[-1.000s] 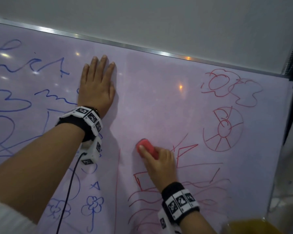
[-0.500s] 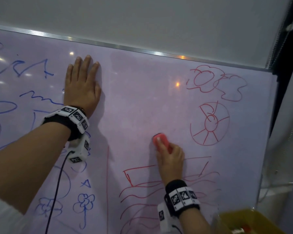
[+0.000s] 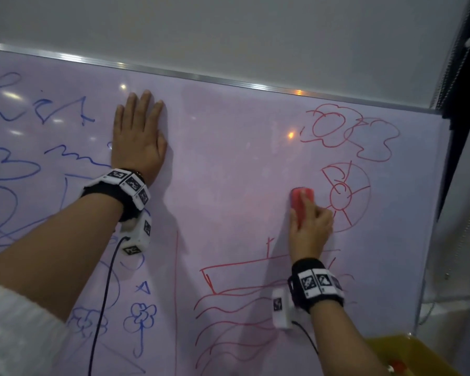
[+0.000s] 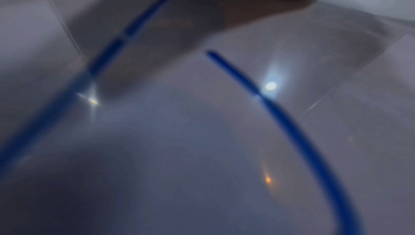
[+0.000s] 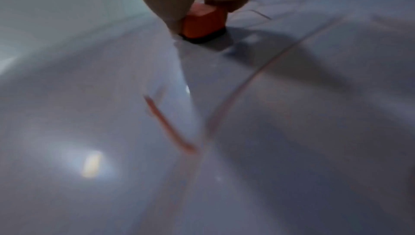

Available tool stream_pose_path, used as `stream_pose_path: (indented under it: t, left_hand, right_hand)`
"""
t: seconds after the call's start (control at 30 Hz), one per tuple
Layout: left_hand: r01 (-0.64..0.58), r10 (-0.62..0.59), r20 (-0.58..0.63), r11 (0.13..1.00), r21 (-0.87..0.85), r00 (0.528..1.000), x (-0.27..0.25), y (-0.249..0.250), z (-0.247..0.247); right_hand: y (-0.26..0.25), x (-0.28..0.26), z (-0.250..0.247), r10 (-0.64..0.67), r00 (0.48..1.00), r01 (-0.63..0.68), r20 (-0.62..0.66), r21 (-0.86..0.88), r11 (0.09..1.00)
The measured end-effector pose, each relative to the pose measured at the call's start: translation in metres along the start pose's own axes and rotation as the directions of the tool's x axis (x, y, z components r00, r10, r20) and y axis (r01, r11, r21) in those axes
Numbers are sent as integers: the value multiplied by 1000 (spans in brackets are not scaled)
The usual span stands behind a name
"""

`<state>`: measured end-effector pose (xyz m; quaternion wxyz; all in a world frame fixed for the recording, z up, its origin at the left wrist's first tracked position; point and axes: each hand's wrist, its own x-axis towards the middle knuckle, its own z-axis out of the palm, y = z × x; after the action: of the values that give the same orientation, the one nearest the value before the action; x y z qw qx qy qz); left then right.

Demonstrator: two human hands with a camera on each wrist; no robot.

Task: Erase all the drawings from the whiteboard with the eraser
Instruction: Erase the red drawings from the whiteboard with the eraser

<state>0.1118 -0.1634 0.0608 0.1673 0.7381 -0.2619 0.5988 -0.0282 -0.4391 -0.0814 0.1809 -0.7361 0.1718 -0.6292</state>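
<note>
My right hand grips a red eraser and presses it on the whiteboard, just left of a red wheel drawing. In the right wrist view the eraser shows its dark felt base on the board under my fingers. Red clouds sit above the wheel, and a red boat with waves lies below. My left hand lies flat on the board with straight fingers, beside blue scribbles. Blue lines fill the left wrist view.
The board's metal top edge runs across above my hands. A dark frame borders the board on the right. A yellow bin stands at the lower right. A red vertical line divides the blue and red drawings.
My right hand has slid the eraser right and up, from the middle of the board to the wheel's left edge. Red lines above the boat are wiped away. The left hand stays flat.
</note>
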Motion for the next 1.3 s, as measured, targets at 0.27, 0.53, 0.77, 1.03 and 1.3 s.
stream_pose_path:
  t: [0.27, 0.53, 0.77, 1.03, 1.3]
  left_hand:
    - [16, -16, 17, 999, -28, 1000, -2, 0, -2]
    - [13, -12, 36, 999, -44, 999, -2, -1, -2]
    - [20, -17, 81, 999, -37, 997, 0, -2, -5]
    - [15, -11, 84, 999, -49, 996, 0, -1, -7]
    - [6, -3, 69, 999, -31, 998, 1, -1, -4]
  right_hand:
    - [-87, -60, 38, -591, 776, 587, 221, 90, 804]
    - [-107, -9, 47, -472, 881, 471, -39, -31, 882]
    - [-76, -109, 49, -883, 413, 890, 222, 109, 444]
    - [-129, -40, 52, -625, 778, 621, 62, 68, 781]
    - [-52, -79, 30, -861, 395, 883, 321, 126, 452]
